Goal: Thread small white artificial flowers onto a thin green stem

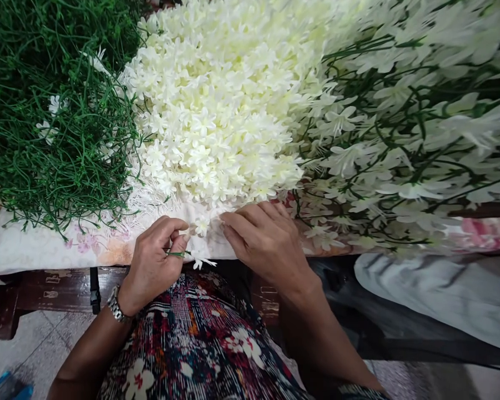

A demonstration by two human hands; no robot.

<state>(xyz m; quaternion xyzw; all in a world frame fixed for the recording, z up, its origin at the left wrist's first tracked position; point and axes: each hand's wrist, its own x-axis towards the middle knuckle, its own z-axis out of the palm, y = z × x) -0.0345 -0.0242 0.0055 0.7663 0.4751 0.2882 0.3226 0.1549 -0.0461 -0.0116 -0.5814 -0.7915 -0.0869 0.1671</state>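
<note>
My left hand [154, 261] is closed round a thin green stem [177, 254] with a small white flower [203, 261] at its tip. A metal watch sits on that wrist. My right hand [266, 239] is pinched on a loose white flower [201, 225] at the near edge of a big heap of loose cream-white flower heads [220, 100]. Both hands rest at the table's front edge, over a floral cloth [33, 250].
A tangled pile of bare green stems [54, 111] fills the left of the table. Finished sprays with white flowers on green stems [412, 128] lie on the right. A pale bag [437, 289] sits below at the right. My lap is under the table edge.
</note>
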